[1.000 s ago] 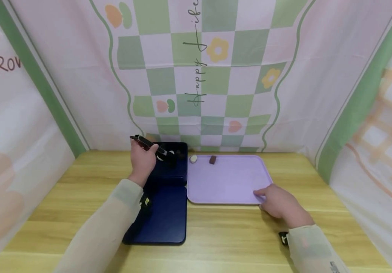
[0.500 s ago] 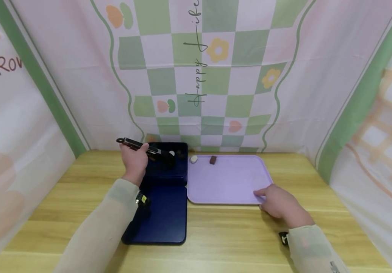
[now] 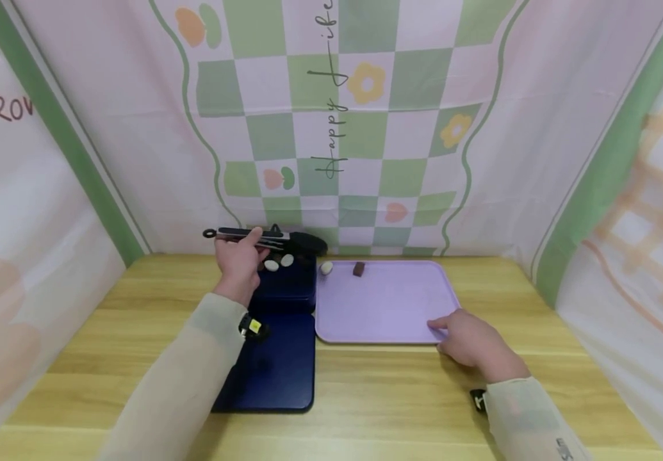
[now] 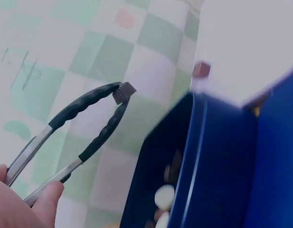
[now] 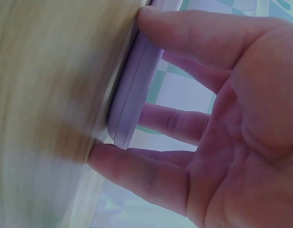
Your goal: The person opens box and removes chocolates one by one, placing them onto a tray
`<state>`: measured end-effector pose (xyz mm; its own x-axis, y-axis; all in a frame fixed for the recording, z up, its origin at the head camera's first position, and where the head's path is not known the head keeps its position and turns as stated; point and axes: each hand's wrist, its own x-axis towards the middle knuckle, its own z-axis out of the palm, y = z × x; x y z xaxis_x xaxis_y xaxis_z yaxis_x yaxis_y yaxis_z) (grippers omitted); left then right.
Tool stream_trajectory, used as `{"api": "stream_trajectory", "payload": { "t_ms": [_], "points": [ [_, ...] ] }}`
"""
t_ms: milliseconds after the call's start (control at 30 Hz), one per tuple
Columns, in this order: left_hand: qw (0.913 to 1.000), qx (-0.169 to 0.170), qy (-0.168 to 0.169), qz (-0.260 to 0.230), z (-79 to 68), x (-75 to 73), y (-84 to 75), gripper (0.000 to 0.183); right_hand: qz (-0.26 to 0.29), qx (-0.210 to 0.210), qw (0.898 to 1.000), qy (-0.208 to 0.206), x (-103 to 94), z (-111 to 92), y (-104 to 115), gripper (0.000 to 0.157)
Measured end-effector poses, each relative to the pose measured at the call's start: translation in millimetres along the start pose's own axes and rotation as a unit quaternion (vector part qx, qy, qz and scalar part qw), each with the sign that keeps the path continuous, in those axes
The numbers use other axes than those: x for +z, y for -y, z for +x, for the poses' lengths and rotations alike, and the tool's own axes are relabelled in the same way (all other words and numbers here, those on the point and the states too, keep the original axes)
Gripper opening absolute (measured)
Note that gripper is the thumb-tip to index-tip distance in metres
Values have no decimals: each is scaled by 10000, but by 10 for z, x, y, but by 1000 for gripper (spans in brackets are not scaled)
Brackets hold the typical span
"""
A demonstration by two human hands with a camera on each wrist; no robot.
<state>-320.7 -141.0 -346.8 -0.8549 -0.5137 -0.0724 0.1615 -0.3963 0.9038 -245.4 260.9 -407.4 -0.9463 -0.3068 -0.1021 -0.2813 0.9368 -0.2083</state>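
My left hand (image 3: 237,264) grips black-and-silver kitchen tongs (image 3: 303,242) above the back of a navy box (image 3: 285,289). In the left wrist view, a dark brown ridged block (image 4: 123,93), like a piece of chocolate, is pinched between the tong tips. White oval pieces (image 3: 271,265) and some brown ones lie in the box. At the near right corner of the lilac tray (image 3: 389,307), my right hand (image 3: 475,342) holds the rim, thumb and fingers on either side. Near the tray's far left corner are a white oval piece (image 3: 327,268) and a brown block (image 3: 359,269).
A flat navy panel (image 3: 285,371) lies in front of the box, which stands against the tray's left side. Everything rests on a wood-grain table (image 3: 389,403). A checkered cloth (image 3: 366,134) hangs behind, with more cloth at both sides.
My left hand has lifted the tongs up out of the box, and their tips now point right with the brown block in them. The right hand stays at the tray corner.
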Motion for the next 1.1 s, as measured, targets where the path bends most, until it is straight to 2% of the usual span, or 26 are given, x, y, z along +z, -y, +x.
{"api": "stream_trajectory", "payload": {
  "t_ms": [200, 367, 567, 867, 1000, 1100],
  "points": [
    [9994, 105, 222, -252, -186, 331, 168, 46, -23, 6, 10000, -28, 23, 9, -33, 46],
    [9988, 51, 358, -321, -361, 623, 397, 56, 12, 17, 10000, -47, 19, 8, -42, 47],
    [9997, 12, 254, 70, -512, 880, 665, 53, 71, 61, 10000, 13, 15, 17, -26, 46],
    [9958, 171, 60, 898, -613, 1098, 995, 54, 115, 75, 9999, -14, 24, 11, -28, 45],
    [9916, 244, 132, 1265, -636, 1145, 1130, 57, 77, 50, 9999, -59, 24, 3, -21, 45],
    [9912, 381, 218, 1247, -646, 1188, 1203, 53, 55, 55, 9999, -92, 17, -2, -16, 46]
  ]
}}
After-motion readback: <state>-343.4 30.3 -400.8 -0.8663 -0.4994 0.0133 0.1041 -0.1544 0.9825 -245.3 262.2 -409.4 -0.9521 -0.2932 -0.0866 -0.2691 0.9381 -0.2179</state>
